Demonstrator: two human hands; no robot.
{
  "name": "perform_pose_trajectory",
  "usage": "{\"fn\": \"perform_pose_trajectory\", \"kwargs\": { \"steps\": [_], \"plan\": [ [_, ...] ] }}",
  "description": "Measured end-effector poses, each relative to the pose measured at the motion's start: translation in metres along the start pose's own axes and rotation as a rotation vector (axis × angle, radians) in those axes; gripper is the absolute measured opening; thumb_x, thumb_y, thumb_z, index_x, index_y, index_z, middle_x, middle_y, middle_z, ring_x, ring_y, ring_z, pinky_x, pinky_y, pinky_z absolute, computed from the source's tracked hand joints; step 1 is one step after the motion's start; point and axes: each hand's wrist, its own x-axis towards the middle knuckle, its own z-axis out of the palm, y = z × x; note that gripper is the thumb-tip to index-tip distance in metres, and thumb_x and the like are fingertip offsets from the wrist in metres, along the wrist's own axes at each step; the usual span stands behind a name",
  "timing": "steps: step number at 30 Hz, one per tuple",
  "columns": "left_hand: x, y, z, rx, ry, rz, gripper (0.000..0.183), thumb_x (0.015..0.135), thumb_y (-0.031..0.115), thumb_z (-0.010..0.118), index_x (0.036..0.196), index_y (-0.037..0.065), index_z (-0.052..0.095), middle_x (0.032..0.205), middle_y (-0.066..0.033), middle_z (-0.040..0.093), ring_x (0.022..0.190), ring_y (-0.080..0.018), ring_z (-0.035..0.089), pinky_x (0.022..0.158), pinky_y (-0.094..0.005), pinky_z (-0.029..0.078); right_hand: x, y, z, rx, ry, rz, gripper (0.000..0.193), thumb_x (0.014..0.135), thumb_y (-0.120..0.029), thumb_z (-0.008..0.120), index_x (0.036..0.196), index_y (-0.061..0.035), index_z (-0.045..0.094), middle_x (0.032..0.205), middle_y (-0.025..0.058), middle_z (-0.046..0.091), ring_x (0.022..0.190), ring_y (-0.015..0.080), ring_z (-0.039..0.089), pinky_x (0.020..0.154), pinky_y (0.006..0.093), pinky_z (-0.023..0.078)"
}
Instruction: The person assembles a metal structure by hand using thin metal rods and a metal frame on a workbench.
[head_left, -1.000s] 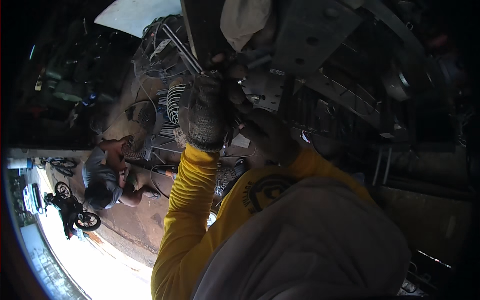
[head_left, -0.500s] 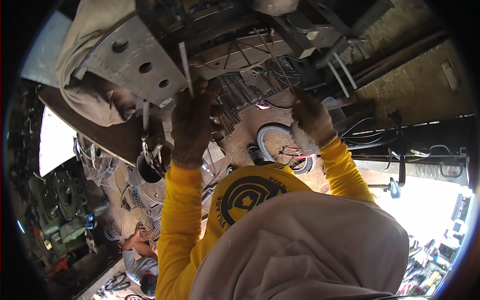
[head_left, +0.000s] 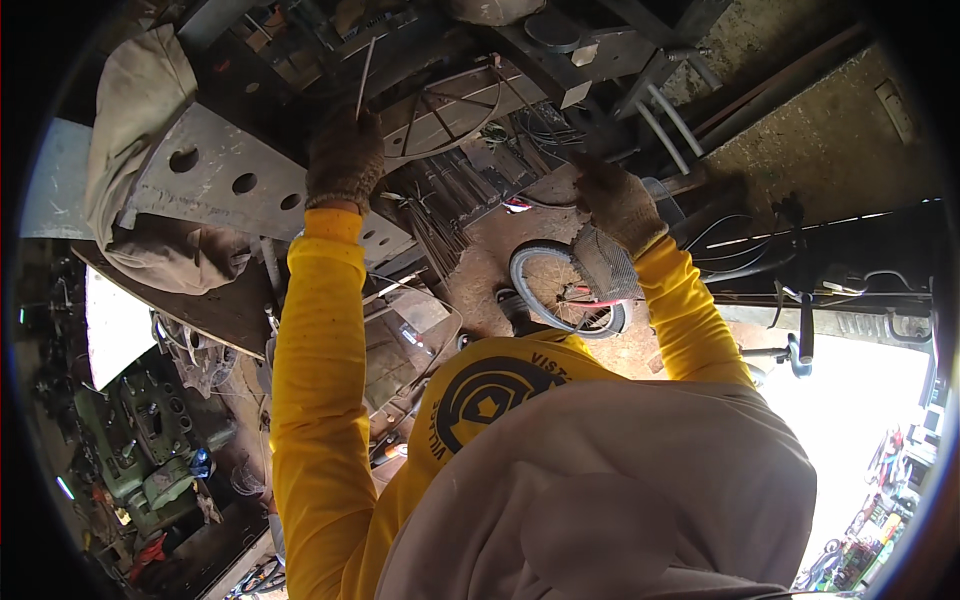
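Observation:
My left hand (head_left: 345,160), in a brown knitted glove, is closed around a thin pale metal rod (head_left: 367,75) that sticks up beyond the fingers. Just right of that hand, a round metal ring with spokes (head_left: 440,118) lies against a long steel beam (head_left: 520,88). My right hand (head_left: 622,205), gloved the same way, is held out over a bicycle wheel (head_left: 530,275) on the floor. Its fingers point left into dark shadow, and whether they grip anything is hidden. A steel plate with round holes (head_left: 215,165) stands left of my left hand.
Dark metal bars (head_left: 450,185) lie in a bundle beyond the floor area. Two pale tubes (head_left: 670,125) stick out at the right. Beige cloth (head_left: 140,100) drapes over the holed plate. Green machinery (head_left: 135,430) stands at the far left, and cables (head_left: 735,260) hang at the right.
My left hand has moved left and away from me with the rod. My right hand has shifted slightly; a thin rod seen by it earlier no longer shows. The view has shifted.

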Motion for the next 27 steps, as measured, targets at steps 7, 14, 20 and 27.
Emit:
{"fn": "perform_pose_trajectory", "kwargs": {
  "steps": [7,14,20,27],
  "plan": [
    [0.033,-0.025,0.019,0.404,-0.139,-0.024,0.040,0.100,0.034,0.045,0.115,0.005,0.067,0.111,-0.0225,0.069,0.105,-0.0408,0.066,0.092,-0.0495,0.052,0.009,-0.042,-0.020,0.447,-0.108,0.448,0.045,0.099,-0.016,0.048,0.143,-0.0101,0.053,0.086,0.0049,0.065,0.071,0.0089,0.064,0.058,0.0244,0.051],
    [0.028,-0.013,0.036,0.594,-0.088,0.049,0.038,0.098,0.033,0.046,0.098,0.005,0.072,0.104,-0.0187,0.072,0.102,-0.0380,0.068,0.087,-0.0494,0.054,0.010,-0.056,-0.025,0.623,-0.096,0.571,0.044,0.099,-0.016,0.046,0.142,-0.0096,0.054,0.075,0.0034,0.065,0.056,0.0053,0.057,0.047,0.0214,0.045],
    [0.036,-0.026,0.044,0.498,-0.147,-0.001,0.040,0.098,0.036,0.046,0.102,0.008,0.073,0.108,-0.0202,0.071,0.103,-0.0379,0.068,0.090,-0.0482,0.053,0.013,-0.069,-0.028,0.699,-0.080,0.630,0.044,0.099,-0.015,0.047,0.141,-0.0081,0.055,0.072,0.0033,0.065,0.051,0.0051,0.055,0.045,0.0194,0.043],
    [0.032,-0.041,0.053,0.390,0.082,0.149,0.041,0.098,0.040,0.047,0.102,0.008,0.072,0.107,-0.0200,0.070,0.101,-0.0414,0.067,0.088,-0.0497,0.052,0.011,-0.060,-0.013,0.870,-0.033,0.676,0.041,0.100,-0.014,0.049,0.139,-0.0055,0.056,0.081,0.0052,0.067,0.056,0.0053,0.057,0.047,0.0190,0.044]
  ]
}}
